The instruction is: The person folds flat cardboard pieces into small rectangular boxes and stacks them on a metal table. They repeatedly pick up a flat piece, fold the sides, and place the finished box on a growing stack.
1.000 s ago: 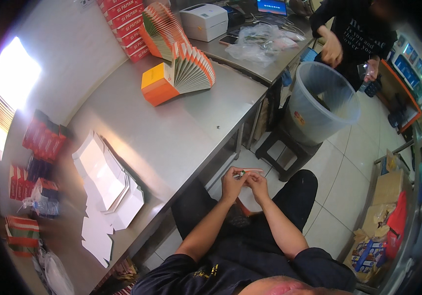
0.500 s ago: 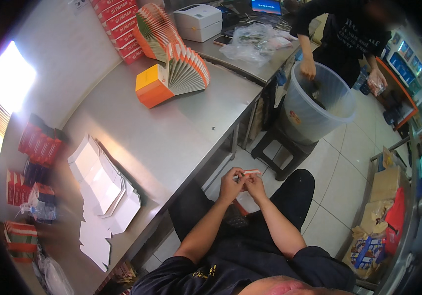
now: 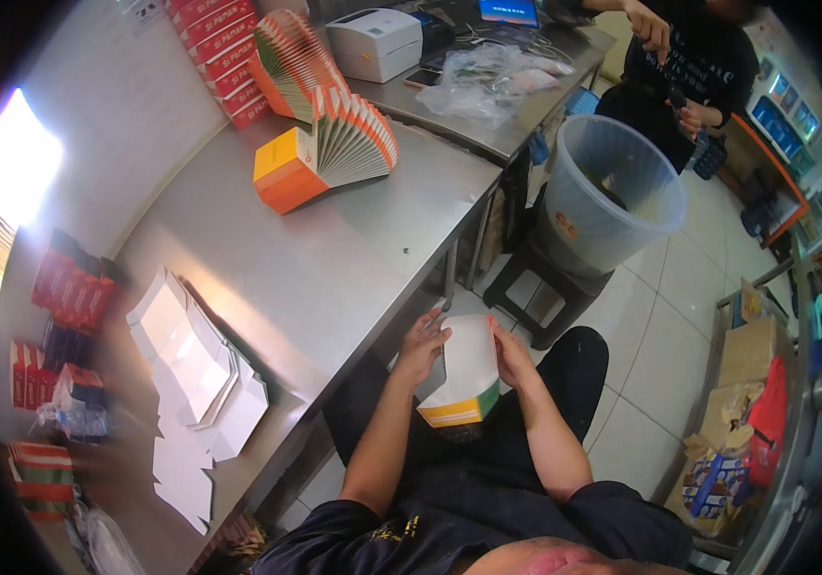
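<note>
Over my lap is a partly folded carton box [image 3: 469, 357], its white inside facing up and a yellow, green and orange printed panel at the near end. My left hand [image 3: 419, 351] is at its left side, the thumb by the edge and the fingers curved along it. On the right side, my right hand [image 3: 513, 355] grips the carton, with the fingertips at its far right corner. Part of both hands' grip is hidden by the carton. Flat white carton blanks [image 3: 202, 364] lie in a loose pile on the metal table to my left.
On the metal table [image 3: 334, 264] fanned orange-and-green cartons [image 3: 358, 139] stand beside stacked red boxes [image 3: 221, 48]. A white printer [image 3: 375, 45] and plastic bags [image 3: 483, 81] are behind. A translucent tub [image 3: 612, 182] rests on a black stool [image 3: 550, 287]; a co-worker [image 3: 689, 72] stands beyond it.
The small folded orange-and-white piece between my hands has given way to an opened-out carton, and my hands have moved apart to its two sides. The co-worker's hand has lifted out of the tub.
</note>
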A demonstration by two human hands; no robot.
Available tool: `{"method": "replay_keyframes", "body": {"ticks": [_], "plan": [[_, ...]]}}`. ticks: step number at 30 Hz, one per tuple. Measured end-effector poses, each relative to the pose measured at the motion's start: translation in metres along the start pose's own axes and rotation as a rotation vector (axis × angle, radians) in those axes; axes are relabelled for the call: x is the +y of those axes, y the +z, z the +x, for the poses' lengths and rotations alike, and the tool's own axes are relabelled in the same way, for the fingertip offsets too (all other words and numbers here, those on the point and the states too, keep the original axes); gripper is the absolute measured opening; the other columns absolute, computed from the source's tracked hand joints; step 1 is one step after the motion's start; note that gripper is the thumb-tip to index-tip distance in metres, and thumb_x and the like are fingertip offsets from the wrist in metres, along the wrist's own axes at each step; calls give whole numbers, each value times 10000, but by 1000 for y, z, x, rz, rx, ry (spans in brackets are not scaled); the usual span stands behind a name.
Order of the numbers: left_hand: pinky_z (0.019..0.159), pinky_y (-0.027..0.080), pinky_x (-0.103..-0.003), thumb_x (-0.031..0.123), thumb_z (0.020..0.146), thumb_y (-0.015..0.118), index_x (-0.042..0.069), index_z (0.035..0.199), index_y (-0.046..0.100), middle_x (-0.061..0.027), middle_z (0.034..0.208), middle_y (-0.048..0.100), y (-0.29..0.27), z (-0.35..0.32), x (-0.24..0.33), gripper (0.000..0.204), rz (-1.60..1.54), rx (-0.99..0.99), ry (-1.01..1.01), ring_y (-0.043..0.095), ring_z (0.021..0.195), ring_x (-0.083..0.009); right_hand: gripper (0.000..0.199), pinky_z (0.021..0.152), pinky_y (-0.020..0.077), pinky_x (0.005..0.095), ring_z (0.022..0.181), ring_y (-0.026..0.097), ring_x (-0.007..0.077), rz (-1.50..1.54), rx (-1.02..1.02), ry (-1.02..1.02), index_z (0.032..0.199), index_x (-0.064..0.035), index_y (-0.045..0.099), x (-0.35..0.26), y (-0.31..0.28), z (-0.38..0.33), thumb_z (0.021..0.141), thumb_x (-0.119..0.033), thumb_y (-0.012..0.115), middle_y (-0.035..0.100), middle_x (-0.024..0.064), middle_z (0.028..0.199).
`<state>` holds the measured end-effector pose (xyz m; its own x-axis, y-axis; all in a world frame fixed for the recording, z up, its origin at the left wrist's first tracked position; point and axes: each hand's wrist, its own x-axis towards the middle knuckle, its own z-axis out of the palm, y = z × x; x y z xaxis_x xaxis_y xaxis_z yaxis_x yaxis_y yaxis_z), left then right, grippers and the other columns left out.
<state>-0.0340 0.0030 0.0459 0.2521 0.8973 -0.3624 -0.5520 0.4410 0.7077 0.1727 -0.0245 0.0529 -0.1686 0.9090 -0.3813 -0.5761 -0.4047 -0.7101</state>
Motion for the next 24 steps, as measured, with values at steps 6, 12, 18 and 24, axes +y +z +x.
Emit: {"method": "replay_keyframes", "body": {"ticks": [6, 12, 18, 24], "plan": [[941, 504, -285, 105, 880, 792, -41, 1308, 596, -106, 1161, 682, -7, 4, -13, 493, 391, -97, -77, 637, 1069, -167, 501, 834, 532, 292, 942, 670, 146, -99, -25, 53, 1271, -2, 647, -1, 6, -4, 1062, -437, 513, 718, 80, 1103], [715, 534, -264, 218, 883, 813, -53, 1090, 695, -86, 970, 723, 4, -1, -13, 360, 305, 61, -107, 671, 784, -130, 496, 852, 534, 305, 920, 683, 176, -243, 71, 41, 1248, 33, 657, 14, -14, 1, 1051, -409, 550, 725, 120, 1072], [537, 443, -229, 272, 877, 824, 13, 763, 712, -5, 686, 661, 16, -5, -23, 305, 614, 246, 188, 570, 594, -61, 423, 705, 548, 281, 764, 681, 130, -282, 74, 34, 1098, 20, 700, 27, -1, -6, 996, -389, 662, 727, 58, 896], [545, 464, -261, 376, 873, 814, 15, 686, 678, -30, 636, 655, 0, 6, -40, 428, 688, 240, 223, 580, 576, -77, 398, 677, 562, 274, 752, 685, 121, -332, 163, 51, 1084, 16, 684, 28, 15, -13, 989, -370, 679, 720, 56, 879]]}}
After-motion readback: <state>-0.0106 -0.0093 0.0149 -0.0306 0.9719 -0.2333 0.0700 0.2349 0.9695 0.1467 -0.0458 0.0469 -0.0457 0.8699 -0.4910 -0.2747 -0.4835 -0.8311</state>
